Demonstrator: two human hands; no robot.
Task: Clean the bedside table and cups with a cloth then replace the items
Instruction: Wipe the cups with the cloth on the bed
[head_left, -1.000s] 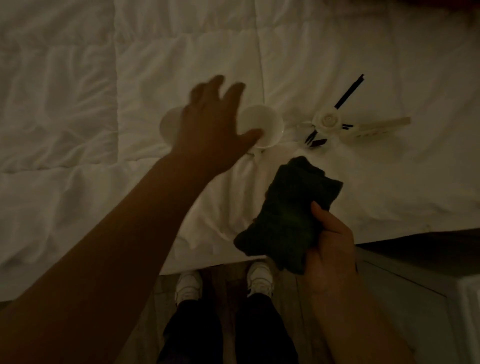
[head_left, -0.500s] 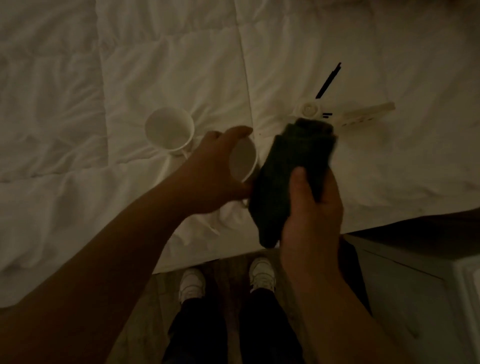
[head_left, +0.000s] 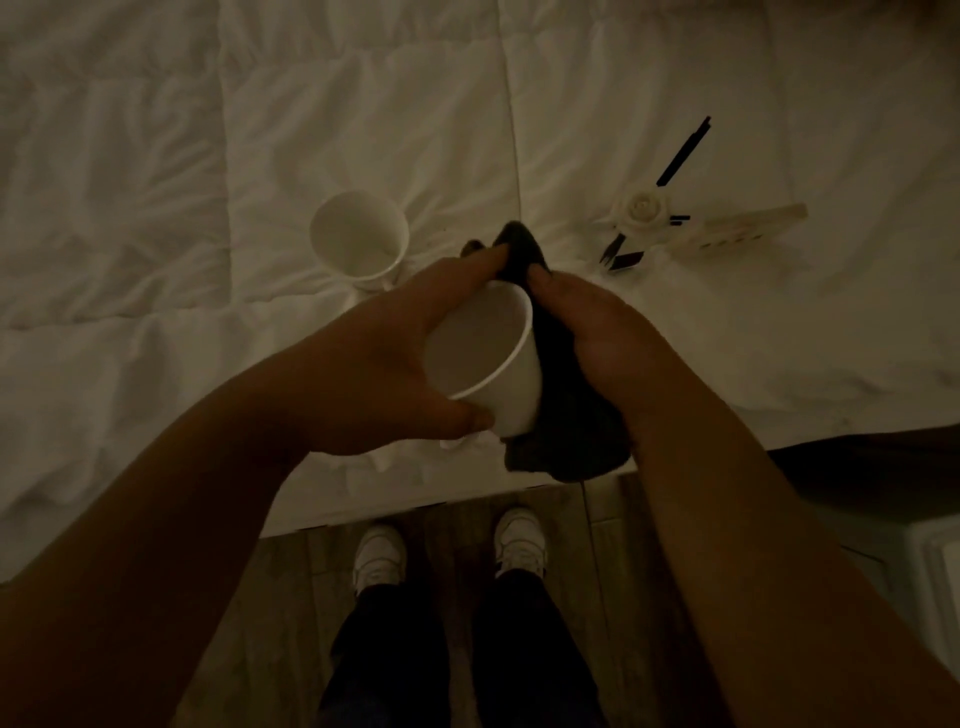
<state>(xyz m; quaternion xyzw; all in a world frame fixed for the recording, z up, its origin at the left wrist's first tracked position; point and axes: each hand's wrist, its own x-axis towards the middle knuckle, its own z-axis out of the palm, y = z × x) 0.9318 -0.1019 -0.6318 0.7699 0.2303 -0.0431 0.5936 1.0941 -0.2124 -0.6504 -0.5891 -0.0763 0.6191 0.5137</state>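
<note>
My left hand (head_left: 384, 358) grips a white cup (head_left: 485, 358) by its rim, tilted with the mouth toward me, above the bed's edge. My right hand (head_left: 597, 332) holds a dark cloth (head_left: 563, 421) wrapped against the cup's outer side. A second white cup (head_left: 358, 236) sits on the white bedding (head_left: 156, 208) just beyond my left hand.
On the bedding at right lie a white rose ornament (head_left: 644, 208), black sticks (head_left: 683, 150) and a white flat strip-shaped item (head_left: 748, 228). A pale piece of furniture (head_left: 935, 571) shows at the lower right. My shoes (head_left: 379, 558) stand on the wooden floor below.
My left hand reached for the nearer cup, took it and lifted it toward me. My right hand brought the cloth up against the cup's side.
</note>
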